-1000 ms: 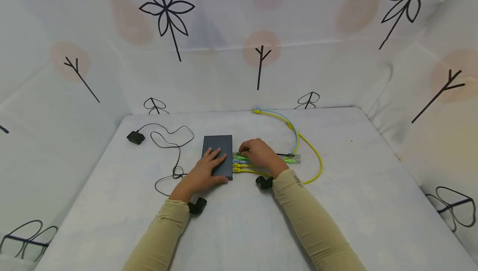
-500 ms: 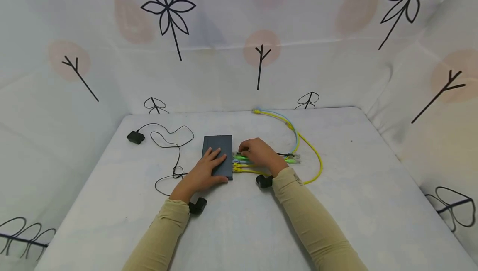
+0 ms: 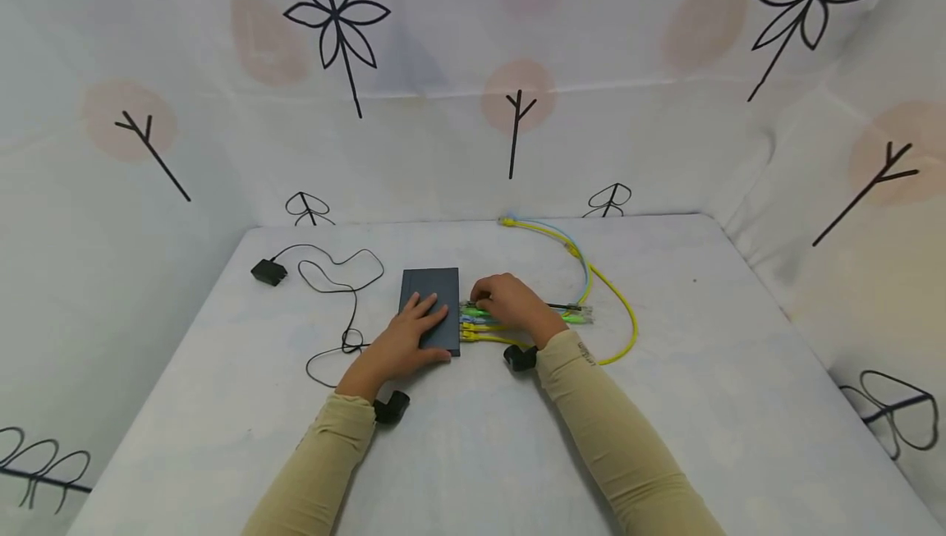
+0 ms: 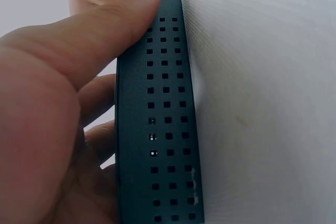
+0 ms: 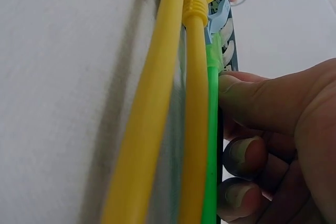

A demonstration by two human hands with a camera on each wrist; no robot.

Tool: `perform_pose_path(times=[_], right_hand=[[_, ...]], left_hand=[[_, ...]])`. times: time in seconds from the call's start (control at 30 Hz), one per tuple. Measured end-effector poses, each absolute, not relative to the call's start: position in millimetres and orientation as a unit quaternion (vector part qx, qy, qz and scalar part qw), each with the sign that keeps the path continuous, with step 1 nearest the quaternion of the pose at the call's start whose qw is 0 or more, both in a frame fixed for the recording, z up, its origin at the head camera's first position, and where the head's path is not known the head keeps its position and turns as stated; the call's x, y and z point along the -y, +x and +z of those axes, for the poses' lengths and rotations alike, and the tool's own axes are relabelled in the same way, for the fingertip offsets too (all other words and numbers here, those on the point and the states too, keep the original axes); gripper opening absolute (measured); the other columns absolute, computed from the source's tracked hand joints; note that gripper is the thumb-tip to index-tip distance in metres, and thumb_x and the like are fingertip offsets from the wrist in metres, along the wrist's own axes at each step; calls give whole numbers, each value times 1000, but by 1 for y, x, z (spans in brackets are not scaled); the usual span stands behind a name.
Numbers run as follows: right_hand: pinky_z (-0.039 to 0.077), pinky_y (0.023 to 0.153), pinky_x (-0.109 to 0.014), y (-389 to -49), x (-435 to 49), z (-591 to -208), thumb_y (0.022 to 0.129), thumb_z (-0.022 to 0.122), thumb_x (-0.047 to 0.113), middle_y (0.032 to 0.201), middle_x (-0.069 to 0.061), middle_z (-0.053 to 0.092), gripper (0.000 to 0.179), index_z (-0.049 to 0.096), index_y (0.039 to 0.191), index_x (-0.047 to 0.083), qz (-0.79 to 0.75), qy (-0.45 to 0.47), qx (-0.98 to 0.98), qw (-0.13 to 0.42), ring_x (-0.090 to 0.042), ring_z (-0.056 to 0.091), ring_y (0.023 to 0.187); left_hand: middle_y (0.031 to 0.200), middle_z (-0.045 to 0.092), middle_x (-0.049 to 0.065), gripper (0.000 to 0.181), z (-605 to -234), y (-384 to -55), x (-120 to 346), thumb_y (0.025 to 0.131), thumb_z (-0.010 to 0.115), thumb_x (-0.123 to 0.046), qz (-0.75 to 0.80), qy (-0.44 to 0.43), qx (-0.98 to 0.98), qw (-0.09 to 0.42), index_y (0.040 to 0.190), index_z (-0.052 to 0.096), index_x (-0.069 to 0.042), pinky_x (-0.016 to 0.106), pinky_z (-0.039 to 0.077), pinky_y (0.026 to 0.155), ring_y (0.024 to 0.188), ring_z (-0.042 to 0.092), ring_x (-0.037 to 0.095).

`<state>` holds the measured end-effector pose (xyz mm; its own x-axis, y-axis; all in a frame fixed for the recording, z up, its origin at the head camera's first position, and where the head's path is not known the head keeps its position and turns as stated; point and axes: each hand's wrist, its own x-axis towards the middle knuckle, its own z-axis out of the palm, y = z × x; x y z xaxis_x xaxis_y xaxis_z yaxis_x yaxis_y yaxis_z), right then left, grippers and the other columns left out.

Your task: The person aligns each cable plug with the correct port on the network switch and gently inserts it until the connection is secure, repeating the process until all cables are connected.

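Observation:
A dark grey network switch [image 3: 447, 281] lies flat on the white table. My left hand [image 3: 402, 343] rests on it with fingers spread over the top. In the left wrist view, the thumb [image 4: 142, 3] presses against its vented side wall [image 4: 168, 103]. At the port side, my right hand [image 3: 517, 304] pinches a black network cable [image 3: 565, 306] close to the switch; its plug is hidden by the fingers. Beside it, a green cable [image 5: 212, 119], a light blue plug [image 5: 218, 19] and two yellow cables [image 5: 149, 98] sit at the ports.
A black power adapter [image 3: 269, 272] lies at the left with its thin cord [image 3: 353, 306] looped toward the switch. Yellow cable [image 3: 628, 306] and light blue cable [image 3: 587, 261] curve across the table at the right. Loose clear plugs [image 3: 586, 316] lie near the right forearm.
Both hands stay in place, the left on the switch and the right at the black cable. The head view has shifted very slightly.

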<state>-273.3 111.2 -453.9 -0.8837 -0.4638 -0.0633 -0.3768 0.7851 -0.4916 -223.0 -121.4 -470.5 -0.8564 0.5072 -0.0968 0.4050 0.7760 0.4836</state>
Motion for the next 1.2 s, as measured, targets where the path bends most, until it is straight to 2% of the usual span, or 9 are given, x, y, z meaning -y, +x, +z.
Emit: perform_pose_path(times=[0.5, 1.2], right_hand=[[52, 88, -39, -278, -111, -456, 99, 54, 14, 109, -4, 68, 21, 69, 114, 15, -239, -227, -939, 99, -19, 63, 100], [52, 90, -39, -275, -109, -460, 99, 55, 14, 109, -3, 70, 21, 70, 113, 15, -224, -231, -944, 71, -19, 64, 101]], left_hand=[[164, 14, 3, 80, -469, -222, 118, 87, 68, -49, 227, 237, -938, 112, 153, 32, -22, 61, 20, 117, 152, 0, 34], [164, 15, 4, 80, -467, -220, 119, 86, 69, -47, 228, 237, -938, 108, 153, 32, -21, 60, 20, 117, 152, 1, 34]])
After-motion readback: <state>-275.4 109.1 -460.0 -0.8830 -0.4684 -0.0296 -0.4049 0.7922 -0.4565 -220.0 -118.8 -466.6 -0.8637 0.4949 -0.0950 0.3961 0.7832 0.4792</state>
